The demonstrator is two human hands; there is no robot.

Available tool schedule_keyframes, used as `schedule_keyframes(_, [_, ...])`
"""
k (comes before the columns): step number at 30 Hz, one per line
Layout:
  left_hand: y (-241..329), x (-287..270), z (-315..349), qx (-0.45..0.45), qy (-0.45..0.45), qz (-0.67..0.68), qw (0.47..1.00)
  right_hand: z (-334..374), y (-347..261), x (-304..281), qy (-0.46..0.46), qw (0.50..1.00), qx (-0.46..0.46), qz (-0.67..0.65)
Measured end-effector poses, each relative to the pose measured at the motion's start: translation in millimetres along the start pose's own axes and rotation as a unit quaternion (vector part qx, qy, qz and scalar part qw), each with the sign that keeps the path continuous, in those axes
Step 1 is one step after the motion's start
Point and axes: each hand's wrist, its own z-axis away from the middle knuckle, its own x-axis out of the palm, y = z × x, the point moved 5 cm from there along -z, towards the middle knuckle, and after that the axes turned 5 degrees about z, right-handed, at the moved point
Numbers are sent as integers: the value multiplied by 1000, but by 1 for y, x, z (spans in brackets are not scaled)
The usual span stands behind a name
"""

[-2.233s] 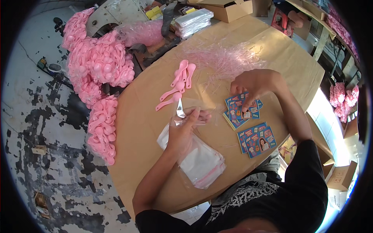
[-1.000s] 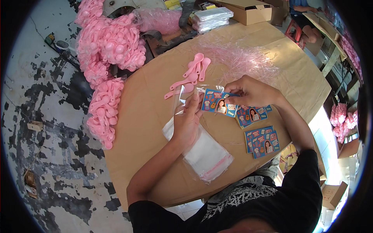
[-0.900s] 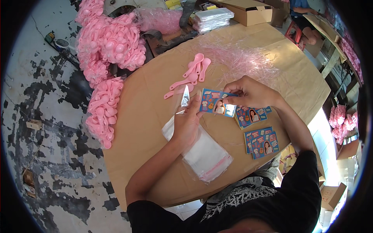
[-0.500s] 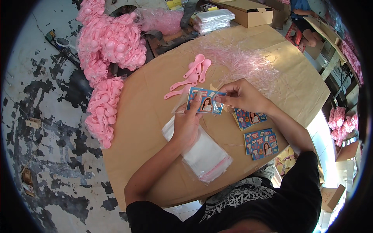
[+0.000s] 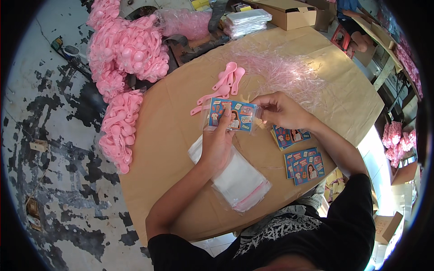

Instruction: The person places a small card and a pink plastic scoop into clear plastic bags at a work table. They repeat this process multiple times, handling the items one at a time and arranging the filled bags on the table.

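Above the table, my left hand grips a blue printed card in a clear plastic bag, thumb on top and fingers beneath. My right hand is closed at the bag's right end, its thumb and fingertips pinched on the clear film. Under my left wrist lies a stack of clear plastic bags with a pink strip along one end. Several pink plastic spoons rest just beyond the held card. Right of the bags sit two piles of similar blue cards, one partly behind my right forearm.
Loose pink-tinted plastic strips cover the far part of the brown paper-topped table. Big bags of pink spoons stand at its left edge. Bundled clear bags and a cardboard box are behind. Another person sits far right.
The card has moved left, deeper into the clear bag. My right fingers have come off the card's face and now pinch the bag's end.
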Motion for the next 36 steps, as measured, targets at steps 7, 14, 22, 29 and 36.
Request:
schedule_keyframes(7, [0,-3,0,16,0,-2,1000,1,0,2,-34,998,-57,21])
schedule_keyframes(14, [-6,-2,-1,-9,-8,3,1000,2,-2,3,-40,997,-59,11])
schedule_keyframes(22, [-1,16,7,17,-49,-68,996,-2,2,27,-13,997,-40,-70])
schedule_keyframes(29, [3,22,7,-2,-129,20,991,-4,-5,30,28,996,-27,-78])
schedule_keyframes(36, [9,30,12,85,-173,-121,974,-2,-3,34,42,986,68,-143])
